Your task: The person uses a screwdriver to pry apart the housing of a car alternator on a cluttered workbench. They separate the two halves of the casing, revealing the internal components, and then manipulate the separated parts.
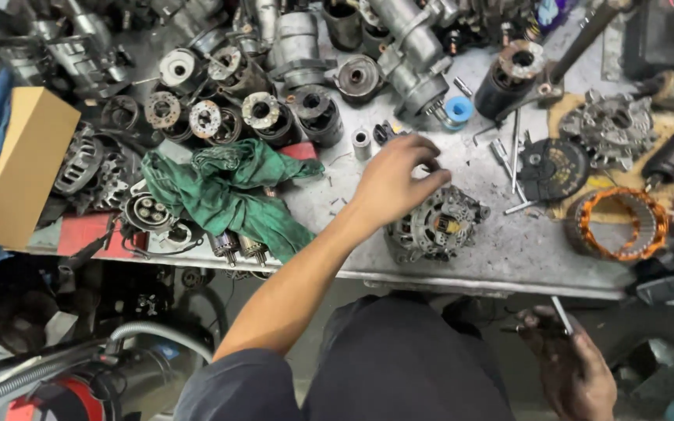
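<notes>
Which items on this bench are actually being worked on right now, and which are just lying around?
In hand:
- left hand reaching over the alternator housing
- right hand holding a thin metal tool below the bench edge

Lying about:
- green rag
- copper stator winding
- cardboard box
- blue-capped part

There is one view only, from a camera on the person's head, looking steeply down and forward. It is close over the near edge of the bench [509, 265]. The person's lap and both forearms fill the bottom of the picture
</notes>
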